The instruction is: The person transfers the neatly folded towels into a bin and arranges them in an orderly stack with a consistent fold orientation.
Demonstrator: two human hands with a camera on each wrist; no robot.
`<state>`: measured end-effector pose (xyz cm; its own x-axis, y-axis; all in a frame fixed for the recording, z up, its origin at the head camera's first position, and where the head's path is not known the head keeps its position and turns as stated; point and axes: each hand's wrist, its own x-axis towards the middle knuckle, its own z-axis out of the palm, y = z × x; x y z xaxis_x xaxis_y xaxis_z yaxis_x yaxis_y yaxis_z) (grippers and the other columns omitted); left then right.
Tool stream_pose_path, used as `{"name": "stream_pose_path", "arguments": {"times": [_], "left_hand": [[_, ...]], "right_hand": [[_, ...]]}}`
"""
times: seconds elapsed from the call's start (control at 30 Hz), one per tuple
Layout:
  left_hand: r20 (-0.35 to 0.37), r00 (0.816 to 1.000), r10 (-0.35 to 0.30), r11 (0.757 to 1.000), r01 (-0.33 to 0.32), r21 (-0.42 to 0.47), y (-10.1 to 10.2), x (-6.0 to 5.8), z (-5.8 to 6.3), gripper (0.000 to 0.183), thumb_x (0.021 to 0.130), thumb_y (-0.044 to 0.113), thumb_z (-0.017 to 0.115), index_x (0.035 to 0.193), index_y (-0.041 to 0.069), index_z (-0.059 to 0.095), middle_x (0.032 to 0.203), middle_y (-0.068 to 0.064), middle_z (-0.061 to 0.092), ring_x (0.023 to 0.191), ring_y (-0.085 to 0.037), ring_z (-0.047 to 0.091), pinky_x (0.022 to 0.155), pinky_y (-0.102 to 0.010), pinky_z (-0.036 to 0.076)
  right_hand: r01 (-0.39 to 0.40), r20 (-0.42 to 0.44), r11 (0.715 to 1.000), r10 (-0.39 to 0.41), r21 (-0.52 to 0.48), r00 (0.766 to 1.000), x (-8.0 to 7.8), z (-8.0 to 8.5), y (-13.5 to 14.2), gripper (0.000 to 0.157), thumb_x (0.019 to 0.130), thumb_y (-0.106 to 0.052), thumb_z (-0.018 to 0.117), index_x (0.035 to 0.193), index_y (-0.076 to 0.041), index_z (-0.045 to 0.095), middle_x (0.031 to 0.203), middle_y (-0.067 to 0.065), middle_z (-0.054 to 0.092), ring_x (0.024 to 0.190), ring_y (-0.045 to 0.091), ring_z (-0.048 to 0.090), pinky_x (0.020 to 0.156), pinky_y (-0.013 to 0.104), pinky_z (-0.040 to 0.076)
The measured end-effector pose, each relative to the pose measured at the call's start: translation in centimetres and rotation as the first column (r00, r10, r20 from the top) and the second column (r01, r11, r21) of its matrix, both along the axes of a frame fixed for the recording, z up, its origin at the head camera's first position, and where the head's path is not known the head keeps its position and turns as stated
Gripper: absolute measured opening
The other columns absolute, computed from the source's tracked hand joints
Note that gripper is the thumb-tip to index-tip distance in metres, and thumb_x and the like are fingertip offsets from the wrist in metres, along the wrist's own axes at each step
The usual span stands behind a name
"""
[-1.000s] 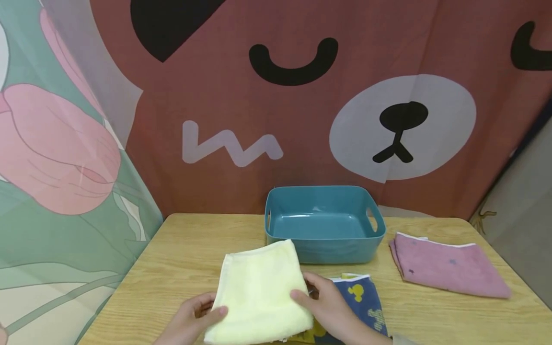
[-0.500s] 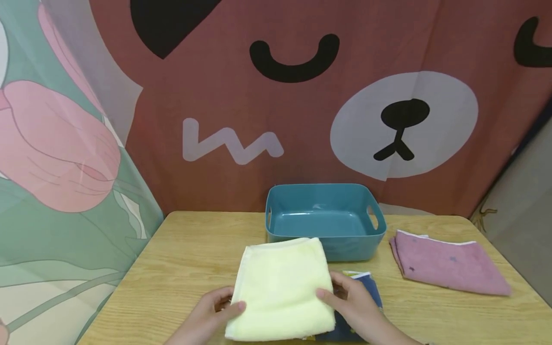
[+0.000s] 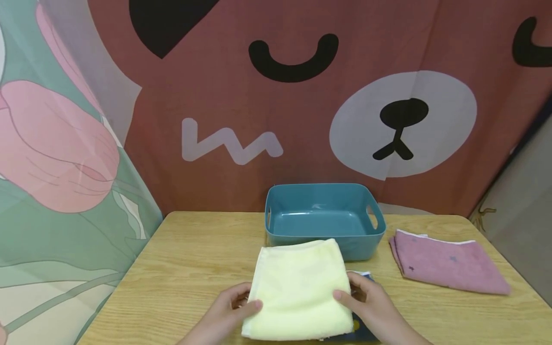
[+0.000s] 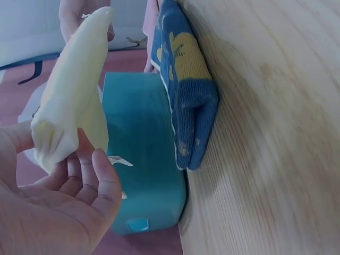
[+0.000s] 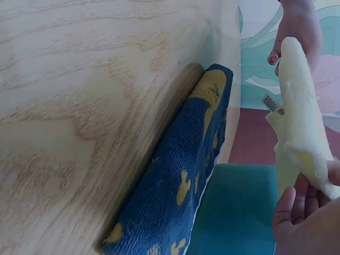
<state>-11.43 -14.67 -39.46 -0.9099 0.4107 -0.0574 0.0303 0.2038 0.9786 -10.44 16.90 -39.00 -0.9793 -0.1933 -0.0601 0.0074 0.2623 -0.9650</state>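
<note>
You seemed to be at a carrying step: your left hand and right hand pinched opposite sides of the folded pale-yellow towel, fingers closed onto the cloth, above the navy towel and before the teal basket. The next move likely called for an even grip. The wood-grain table also bore a pink towel; a bear-print curtain hung behind.

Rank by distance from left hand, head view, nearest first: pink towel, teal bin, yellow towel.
1. Yellow towel: left edge gripped by the left hand.
2. Teal bin: behind the yellow towel.
3. Pink towel: far right, beyond the bin's right side.
</note>
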Motion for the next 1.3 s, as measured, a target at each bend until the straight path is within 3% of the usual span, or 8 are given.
{"name": "stream_pose_path", "arguments": {"times": [0.2,0.4,0.67,0.87,1.1,1.3], "left_hand": [[-0.002,1.0,0.016,1.0,-0.016,0.014,1.1,-0.1,0.1,0.036,0.096,0.015,0.065,0.125,-0.007,0.061,0.106,-0.008,0.065,0.093,-0.02,0.057,0.076,-0.027,0.048],[0.019,0.999,0.041,0.998,-0.042,0.041,2.1,-0.2,0.1,0.037,0.096,0.015,0.065,0.127,-0.005,0.06,0.103,-0.006,0.064,0.09,-0.02,0.057,0.073,-0.029,0.049],[0.053,0.995,0.087,0.993,-0.091,0.081,3.5,-0.4,0.3,0.038,0.098,0.026,0.063,0.123,-0.003,0.063,0.106,-0.008,0.066,0.093,-0.02,0.06,0.075,-0.03,0.053],[0.049,0.989,0.138,0.988,-0.141,0.065,4.4,-0.8,0.2,0.041,0.099,0.028,0.062,0.119,-0.008,0.063,0.099,-0.008,0.069,0.085,-0.018,0.064,0.07,-0.03,0.055],[0.031,0.988,0.152,0.984,-0.154,0.085,5.2,-1.1,0.4,0.037,0.098,0.025,0.065,0.119,-0.006,0.065,0.102,-0.011,0.07,0.083,-0.018,0.065,0.067,-0.031,0.056],[0.004,0.989,0.145,0.986,-0.145,0.083,5.5,-1.3,0.8,0.038,0.098,0.027,0.064,0.12,-0.004,0.066,0.093,-0.008,0.067,0.079,-0.017,0.063,0.064,-0.029,0.056]], "right_hand": [[0.06,-0.011,0.993,-0.06,0.105,0.998,0.4,0.4,0.4,0.048,0.096,-0.02,0.067,0.133,0.007,0.054,0.097,0.008,0.061,0.082,0.019,0.057,0.069,0.028,0.05],[0.121,-0.012,0.983,-0.12,0.141,0.993,0.5,1.0,0.4,0.045,0.095,-0.02,0.068,0.132,0.004,0.057,0.097,0.006,0.061,0.082,0.019,0.056,0.068,0.028,0.05],[0.177,-0.03,0.976,-0.175,0.126,0.984,0.6,1.5,0.6,0.045,0.094,-0.017,0.069,0.132,0.005,0.058,0.1,0.007,0.065,0.084,0.018,0.059,0.068,0.029,0.052],[0.187,-0.069,0.975,-0.18,0.118,0.981,0.5,1.6,0.9,0.042,0.095,-0.017,0.068,0.131,0.004,0.058,0.102,0.007,0.065,0.086,0.017,0.06,0.069,0.029,0.052],[0.249,-0.001,0.963,-0.25,0.103,0.968,0.3,2.1,1.2,0.047,0.097,-0.03,0.065,0.133,0.0,0.058,0.11,0.01,0.066,0.094,0.02,0.063,0.07,0.03,0.055],[0.272,-0.014,0.954,-0.272,0.125,0.962,0.2,2.5,1.8,0.046,0.096,-0.032,0.066,0.131,-0.002,0.06,0.106,0.009,0.065,0.089,0.019,0.061,0.069,0.031,0.055]]}}
